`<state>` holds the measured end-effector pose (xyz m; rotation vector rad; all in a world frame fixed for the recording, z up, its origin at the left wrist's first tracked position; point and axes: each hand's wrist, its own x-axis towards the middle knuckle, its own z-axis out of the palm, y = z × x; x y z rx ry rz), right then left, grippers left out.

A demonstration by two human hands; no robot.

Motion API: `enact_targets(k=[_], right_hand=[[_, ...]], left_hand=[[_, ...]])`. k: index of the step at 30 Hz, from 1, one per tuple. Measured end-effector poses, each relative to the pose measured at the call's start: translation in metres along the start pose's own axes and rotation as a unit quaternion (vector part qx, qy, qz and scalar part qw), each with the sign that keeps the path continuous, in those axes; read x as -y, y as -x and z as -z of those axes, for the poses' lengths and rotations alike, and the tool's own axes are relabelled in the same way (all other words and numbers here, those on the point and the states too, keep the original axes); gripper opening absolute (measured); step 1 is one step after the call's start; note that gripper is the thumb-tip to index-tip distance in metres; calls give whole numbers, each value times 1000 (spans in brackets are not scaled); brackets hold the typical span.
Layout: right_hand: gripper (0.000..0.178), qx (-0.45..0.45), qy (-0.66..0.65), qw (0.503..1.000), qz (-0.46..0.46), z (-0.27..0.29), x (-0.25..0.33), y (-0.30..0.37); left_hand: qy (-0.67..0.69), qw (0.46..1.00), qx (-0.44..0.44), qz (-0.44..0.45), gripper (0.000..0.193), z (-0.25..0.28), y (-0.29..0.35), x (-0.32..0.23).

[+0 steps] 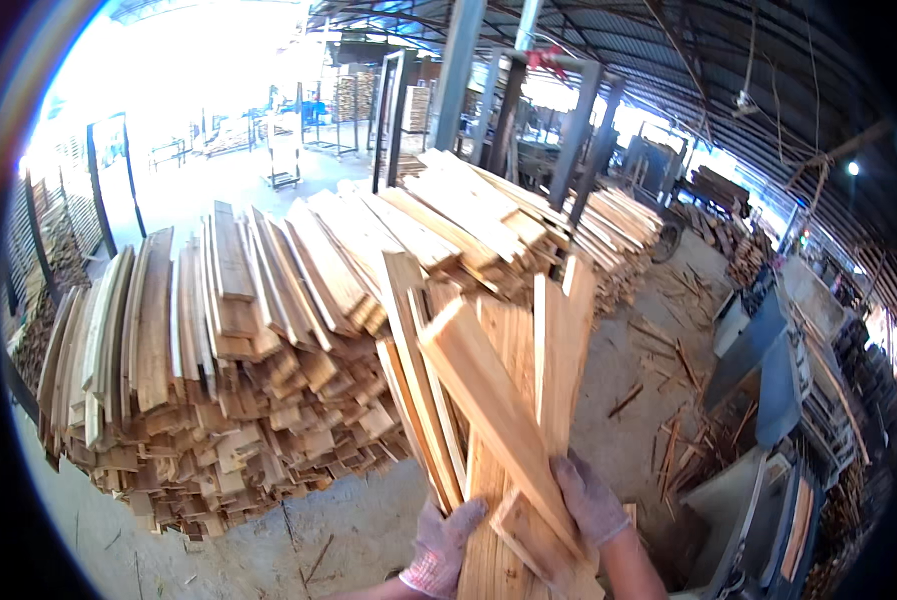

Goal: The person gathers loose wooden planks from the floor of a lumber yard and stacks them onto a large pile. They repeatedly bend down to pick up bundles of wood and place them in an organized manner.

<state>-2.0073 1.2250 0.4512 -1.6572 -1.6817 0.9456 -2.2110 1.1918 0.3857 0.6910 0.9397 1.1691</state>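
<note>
A loose bundle of sawn wooden boards point(489, 350) rises in front of me, held between both gloved hands. My left hand point(443, 540), in a pale knit glove, is closed on the boards' left side near their lower ends, thumb across the front. My right hand point(591, 500) wraps the right side of the bundle. One thick board point(499, 410) lies slantwise across the front of the others, its upper end tilted left. A shorter piece point(531, 540) sits low between the hands. The lowest ends run out of the picture.
A big stack of boards point(239, 440) spreads left and ahead, with another pile point(619, 225) behind it. Metal posts point(459, 80) stand among the piles. Wood scraps point(684, 360) litter the concrete floor at right, beside grey metal machinery point(759, 390).
</note>
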Motion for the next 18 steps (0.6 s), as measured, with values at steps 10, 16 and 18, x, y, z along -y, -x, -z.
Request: enact_targets(k=[10, 16, 18], right_hand=[[81, 107, -13, 938, 330, -48, 193, -217], [95, 362, -312, 849, 225, -107, 304, -331], [103, 405, -293, 804, 321, -147, 309, -407]], left_hand=[[-39, 966, -67, -246, 68, 41, -58, -244], [-156, 939, -126, -280, 81, 74, -125, -361], [-182, 931, -142, -282, 91, 79, -146, -375]])
